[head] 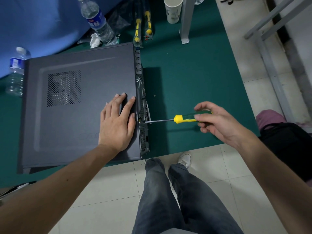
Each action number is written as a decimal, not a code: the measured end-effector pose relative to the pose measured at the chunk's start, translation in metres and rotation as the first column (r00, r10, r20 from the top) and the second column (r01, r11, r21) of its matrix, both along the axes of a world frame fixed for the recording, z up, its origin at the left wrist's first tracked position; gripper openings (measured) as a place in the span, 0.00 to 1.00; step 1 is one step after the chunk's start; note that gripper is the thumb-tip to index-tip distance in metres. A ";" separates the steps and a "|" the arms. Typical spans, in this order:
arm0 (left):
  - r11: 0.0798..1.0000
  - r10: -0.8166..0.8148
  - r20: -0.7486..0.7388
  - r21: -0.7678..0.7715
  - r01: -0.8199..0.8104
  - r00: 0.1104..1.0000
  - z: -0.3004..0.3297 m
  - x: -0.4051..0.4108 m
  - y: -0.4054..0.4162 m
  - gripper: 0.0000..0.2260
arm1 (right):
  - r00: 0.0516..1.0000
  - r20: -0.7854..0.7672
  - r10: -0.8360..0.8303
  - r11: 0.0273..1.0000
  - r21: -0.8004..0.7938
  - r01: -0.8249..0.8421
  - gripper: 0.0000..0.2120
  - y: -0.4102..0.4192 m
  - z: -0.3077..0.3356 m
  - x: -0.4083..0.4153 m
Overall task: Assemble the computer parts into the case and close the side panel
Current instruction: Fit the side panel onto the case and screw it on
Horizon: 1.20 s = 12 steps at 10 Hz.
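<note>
A dark grey computer case [81,107] lies on its side on the green table, its vented side panel [87,78] facing up and covering the inside. My left hand [118,120] lies flat on the panel near the case's rear edge, fingers straight. My right hand [214,120] grips the green and yellow handle of a screwdriver [182,119]. Its metal shaft points left, with the tip against the rear edge of the case [143,112] just below my left thumb. A small loose screw [154,95] lies on the table to the right of the case.
Two water bottles [98,21] [16,71] stand behind and left of the case. Two bagged screwdrivers [142,27], a paper cup [173,10] and a metal post [184,22] are at the back. The table edge [202,147] runs just in front of my legs.
</note>
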State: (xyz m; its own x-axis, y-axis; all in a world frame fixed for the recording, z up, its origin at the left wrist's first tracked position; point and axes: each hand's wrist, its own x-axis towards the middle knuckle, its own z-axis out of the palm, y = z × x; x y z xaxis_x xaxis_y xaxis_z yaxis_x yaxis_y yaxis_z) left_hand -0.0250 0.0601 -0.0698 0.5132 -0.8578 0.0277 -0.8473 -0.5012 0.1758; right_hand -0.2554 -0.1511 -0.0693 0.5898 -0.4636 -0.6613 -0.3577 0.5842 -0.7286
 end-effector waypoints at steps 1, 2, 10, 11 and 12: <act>1.000 -0.003 0.003 -0.002 0.003 1.000 -0.001 0.001 0.000 0.22 | 0.990 -0.115 0.081 0.980 -0.171 -0.100 0.11 0.002 -0.002 0.001; 1.000 -0.002 0.006 -0.006 0.003 1.000 -0.001 0.001 0.001 0.22 | 0.981 -0.159 0.108 0.984 -0.121 -0.127 0.11 0.002 0.000 0.003; 1.000 0.011 -0.021 0.015 -0.010 1.000 0.005 -0.001 -0.001 0.23 | 0.995 -0.064 0.073 0.988 -0.129 -0.081 0.04 -0.007 0.011 0.005; 1.000 0.012 -0.024 0.017 -0.012 1.000 0.006 -0.001 -0.001 0.23 | 0.964 -0.212 0.160 0.956 -0.208 -0.205 0.13 -0.004 0.008 0.008; 1.000 0.012 -0.021 0.013 -0.012 1.000 0.006 -0.001 -0.001 0.23 | 0.993 -0.076 0.093 0.987 -0.122 -0.102 0.03 -0.005 0.005 0.006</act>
